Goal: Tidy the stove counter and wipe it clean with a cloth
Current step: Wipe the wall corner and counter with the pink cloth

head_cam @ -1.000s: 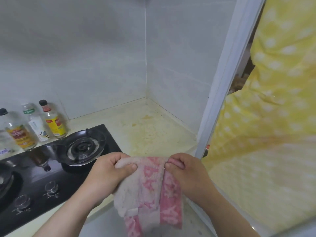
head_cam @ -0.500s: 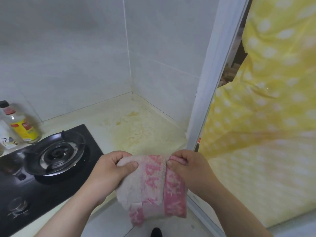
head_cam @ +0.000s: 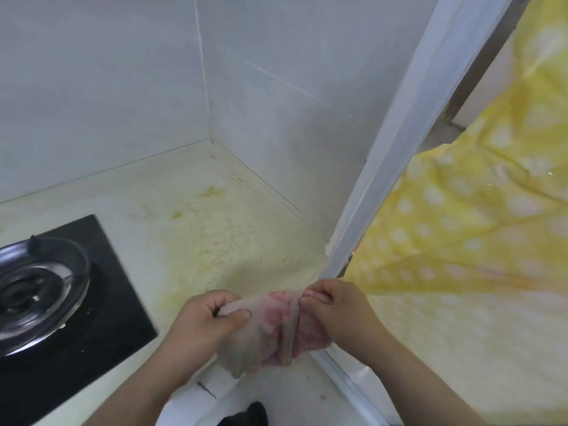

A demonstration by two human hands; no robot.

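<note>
As both hands draw together, left hand (head_cam: 209, 318) and right hand (head_cam: 335, 309) pinch the now bunched pink-patterned cloth (head_cam: 270, 327), ready to wipe the stained counter (head_cam: 215, 229).

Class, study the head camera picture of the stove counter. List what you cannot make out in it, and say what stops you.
- Gas burner: cut off by the left edge and motion-blurred.
- Cloth: bunched and blurred; left hand and right hand cover its ends.
- Dark object at the bottom edge: cut off, unidentifiable.

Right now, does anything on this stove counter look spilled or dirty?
Yes. Yellowish stains spread over the pale counter between the black stove and the wall corner, unwiped. Both hands hold the pink cloth above its front edge.
</note>
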